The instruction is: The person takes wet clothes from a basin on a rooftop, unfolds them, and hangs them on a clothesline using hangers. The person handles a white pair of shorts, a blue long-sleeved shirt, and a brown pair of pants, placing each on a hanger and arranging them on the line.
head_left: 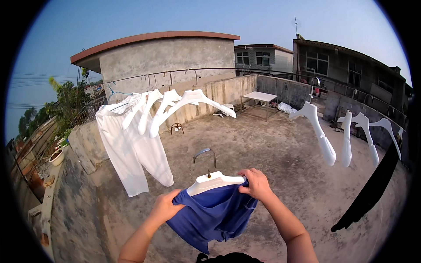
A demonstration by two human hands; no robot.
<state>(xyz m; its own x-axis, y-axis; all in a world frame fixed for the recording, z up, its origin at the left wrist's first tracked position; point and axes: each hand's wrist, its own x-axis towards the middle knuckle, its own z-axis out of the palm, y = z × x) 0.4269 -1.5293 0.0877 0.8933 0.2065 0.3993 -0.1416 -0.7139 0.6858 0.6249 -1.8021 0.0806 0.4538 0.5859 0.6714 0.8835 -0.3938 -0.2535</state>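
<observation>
A blue garment [215, 215] hangs on a white hanger [210, 183] in front of me, its metal hook pointing up. My left hand [165, 207] pinches the garment's upper left edge near the hanger's left end. At the other end, my right hand [255, 184] grips the garment's upper right edge, with the hanger's arm tip close to the fingers. The cloth droops below both hands in loose folds. Its exact kind I cannot tell.
White trousers [131, 144] and several white hangers [193, 101] hang from a wire at left. More white hangers [315, 131] and a black garment [372, 193] hang at right. A white-topped table [259, 96] stands by the far wall on the concrete rooftop [245, 144].
</observation>
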